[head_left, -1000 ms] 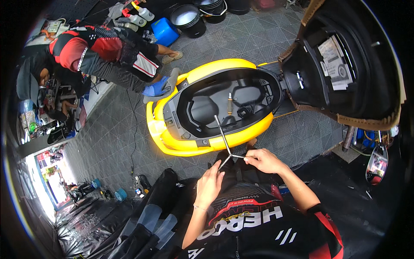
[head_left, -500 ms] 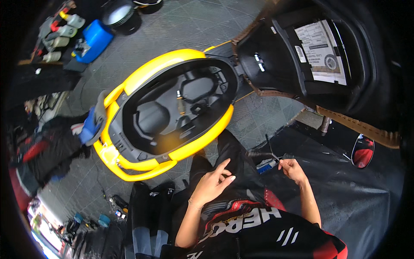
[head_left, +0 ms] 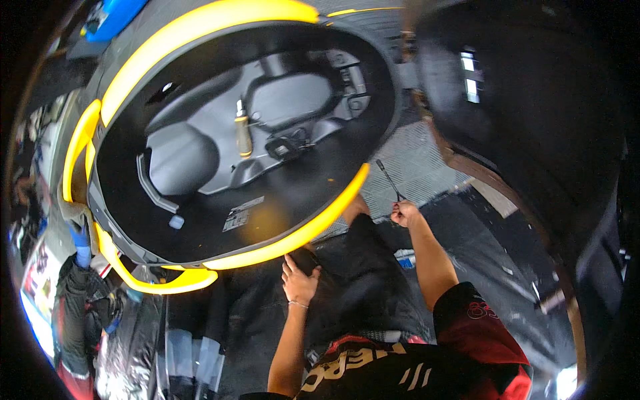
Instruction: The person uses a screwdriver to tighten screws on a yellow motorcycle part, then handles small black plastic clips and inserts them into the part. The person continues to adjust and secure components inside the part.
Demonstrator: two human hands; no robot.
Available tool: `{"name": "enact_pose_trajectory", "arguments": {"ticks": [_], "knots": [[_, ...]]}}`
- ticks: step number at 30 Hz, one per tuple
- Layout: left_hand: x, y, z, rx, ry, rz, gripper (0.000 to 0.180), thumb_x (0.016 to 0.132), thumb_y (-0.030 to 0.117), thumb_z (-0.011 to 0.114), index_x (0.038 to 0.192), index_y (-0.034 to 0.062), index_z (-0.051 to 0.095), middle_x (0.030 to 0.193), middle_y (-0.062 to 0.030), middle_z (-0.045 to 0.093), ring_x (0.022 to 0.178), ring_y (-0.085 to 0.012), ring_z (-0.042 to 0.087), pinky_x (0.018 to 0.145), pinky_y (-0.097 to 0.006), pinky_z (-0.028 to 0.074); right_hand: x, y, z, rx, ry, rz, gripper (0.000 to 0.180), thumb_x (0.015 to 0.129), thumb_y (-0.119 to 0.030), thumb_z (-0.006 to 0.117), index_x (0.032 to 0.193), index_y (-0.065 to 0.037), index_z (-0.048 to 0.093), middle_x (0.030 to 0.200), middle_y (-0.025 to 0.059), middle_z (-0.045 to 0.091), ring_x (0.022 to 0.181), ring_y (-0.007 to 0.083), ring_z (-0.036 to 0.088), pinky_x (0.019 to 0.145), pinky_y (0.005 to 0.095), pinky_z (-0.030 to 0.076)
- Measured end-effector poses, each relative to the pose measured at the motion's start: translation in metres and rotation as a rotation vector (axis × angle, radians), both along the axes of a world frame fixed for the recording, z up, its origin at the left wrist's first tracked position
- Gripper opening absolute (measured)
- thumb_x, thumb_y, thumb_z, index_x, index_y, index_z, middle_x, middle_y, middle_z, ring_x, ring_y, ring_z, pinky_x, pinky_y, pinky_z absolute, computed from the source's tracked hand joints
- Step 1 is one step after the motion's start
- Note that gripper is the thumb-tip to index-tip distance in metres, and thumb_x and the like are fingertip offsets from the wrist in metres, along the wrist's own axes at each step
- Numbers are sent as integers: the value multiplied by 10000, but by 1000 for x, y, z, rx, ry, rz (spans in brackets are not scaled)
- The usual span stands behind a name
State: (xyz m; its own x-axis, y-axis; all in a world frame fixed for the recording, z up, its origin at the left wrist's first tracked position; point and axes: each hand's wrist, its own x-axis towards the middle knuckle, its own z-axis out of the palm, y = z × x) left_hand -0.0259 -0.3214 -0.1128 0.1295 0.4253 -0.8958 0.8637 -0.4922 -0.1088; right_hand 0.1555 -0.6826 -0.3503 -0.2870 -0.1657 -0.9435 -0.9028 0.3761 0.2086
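A yellow scooter's body [head_left: 313, 223] fills the view's upper left, with its black storage bucket [head_left: 280, 200] exposed. Inside the bucket lies a screwdriver [head_left: 244, 137] with an amber handle, beside a small black part [head_left: 288, 148]. My left hand [head_left: 300, 283] is at the lower edge of the yellow side panel, thumb and fingers apart; whether the fingertips touch it I cannot tell. To the right of the panel, my right hand [head_left: 404, 214] is closed on a T-handle wrench [head_left: 388, 179], its thin dark shaft pointing up and left. My fist hides the handle.
The raised black seat [head_left: 520, 153] stands open on the right. At the far left a co-worker's blue-gloved hand [head_left: 81, 243] holds a grey cloth [head_left: 79, 217] against the yellow tail. A blue container [head_left: 113, 20] is at the top left; a grey tiled floor [head_left: 407, 160] lies beneath.
My view has moved closer over the storage bucket. My left hand has gone from above my lap to the side panel's edge. My right hand has reached forward with the wrench.
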Motion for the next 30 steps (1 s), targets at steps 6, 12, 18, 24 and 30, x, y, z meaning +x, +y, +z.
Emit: {"name": "enact_pose_trajectory", "arguments": {"ticks": [6, 12, 18, 24, 30], "knots": [[-6, -55, -57, -215, 177, -40, 990, 845, 590, 749, 1490, -50, 357, 1404, -295, 522, 1233, -459, 584, 1034, -513, 513, -26, -92, -220, -108, -150, 124, 162, 1012, -82, 453, 896, -169, 524, 730, 20, 454, 576, 155, 399, 454, 299, 299], [-163, -122, -112, -88, -420, -368, 573, 951, 517, 622, 1418, 184, 610, 1464, -135, 596, 1386, -361, 520, 1111, -524, 451, 6, -109, -233, -213, -122, 415, 322, 972, -258, 591, 1146, -1, 678, 1085, 159, 720, 857, 290, 692, 684, 435, 586], [-17, -58, -76, -305, 212, 10, 639, 900, 579, 669, 1378, 158, 624, 1384, -142, 641, 1253, -391, 604, 1025, -487, 519, 2, -43, -68, 342, 32, 1861, 255, 906, -179, 633, 999, 45, 714, 991, 209, 741, 716, 295, 746, 579, 423, 615], [-14, -44, -68, -34, 94, 45, 862, 877, 577, 714, 1465, 21, 419, 1433, -264, 472, 1267, -418, 558, 980, -490, 560, 173, 234, 281, 634, -543, 1479, 396, 1084, -312, 545, 853, -26, 692, 567, 30, 613, 483, 94, 573, 457, 240, 422], [30, -32, -37, 126, -66, 241, 986, 909, 498, 702, 1600, 15, 191, 1339, -264, 533, 1228, -441, 566, 965, -516, 546, 293, 362, 245, 190, -1377, 2043, 181, 939, -211, 689, 988, -38, 716, 861, 182, 745, 794, 321, 743, 720, 415, 557]]}}
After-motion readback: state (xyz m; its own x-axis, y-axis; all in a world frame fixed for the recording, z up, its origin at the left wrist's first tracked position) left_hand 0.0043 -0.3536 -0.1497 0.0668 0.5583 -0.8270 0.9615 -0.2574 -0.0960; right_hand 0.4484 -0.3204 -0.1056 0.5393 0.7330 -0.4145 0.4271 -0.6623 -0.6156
